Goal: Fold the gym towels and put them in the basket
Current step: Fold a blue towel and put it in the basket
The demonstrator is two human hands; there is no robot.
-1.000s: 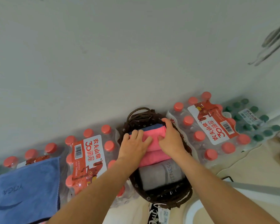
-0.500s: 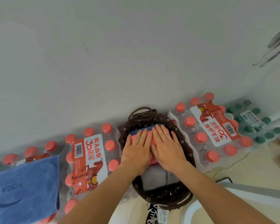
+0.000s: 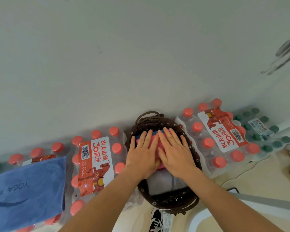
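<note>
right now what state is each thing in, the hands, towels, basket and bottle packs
left hand: fingers straight, pressing the pink towel
right hand: fingers straight, pressing it too
pink towel: folded, in the basket
dark blue towel: in basket, mostly hidden by the pink one
grey towel: folded, at basket's near end
light blue towel: spread out, outside the basket
basket: upright, holding three towels
bottle packs: capped, wrapped

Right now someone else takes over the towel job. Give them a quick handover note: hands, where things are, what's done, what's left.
Left hand, right hand: both flat, pressing the pink towel into the basket.
Also inside: grey towel nearer, navy towel at the far end.
Done: three towels in.
To do: blue towel lying on the bottle packs, left side; fold it, add it.
</note>
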